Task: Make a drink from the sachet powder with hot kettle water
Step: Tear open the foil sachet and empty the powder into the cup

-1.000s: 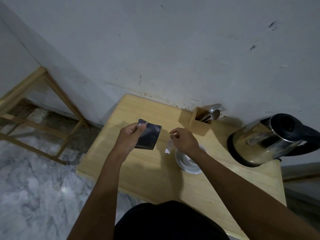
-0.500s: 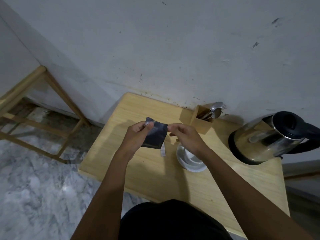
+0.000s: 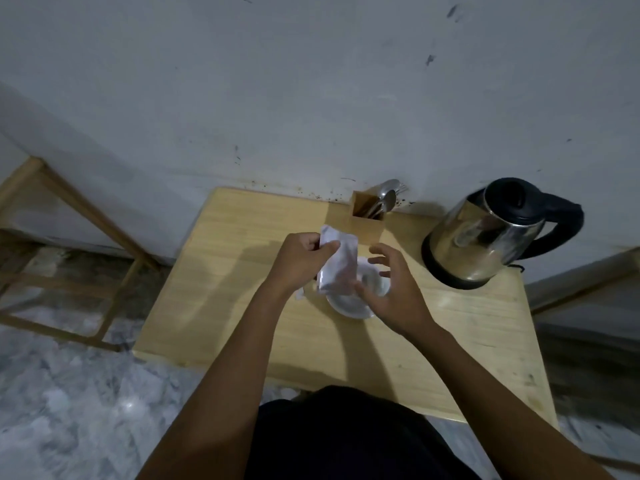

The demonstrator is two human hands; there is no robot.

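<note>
My left hand (image 3: 299,261) pinches the top of a silvery sachet (image 3: 341,265) and holds it upright over a white cup (image 3: 375,284) on a white saucer (image 3: 346,306). My right hand (image 3: 391,292) hovers beside the sachet's lower right corner with its fingers spread, and it covers part of the cup. A small torn strip (image 3: 299,294) lies on the wooden table (image 3: 225,271) just left of the saucer. The steel kettle (image 3: 485,237) with a black lid and handle stands at the table's right rear.
A wooden holder (image 3: 367,220) with metal spoons (image 3: 386,199) stands against the wall behind the cup. A wooden frame (image 3: 69,209) stands on the marble floor to the left. The table's front edge is near my body.
The sachet has swung from flat and sideways to upright over the cup. My right hand let go of the torn strip, which now lies on the table, and opened beside the sachet.
</note>
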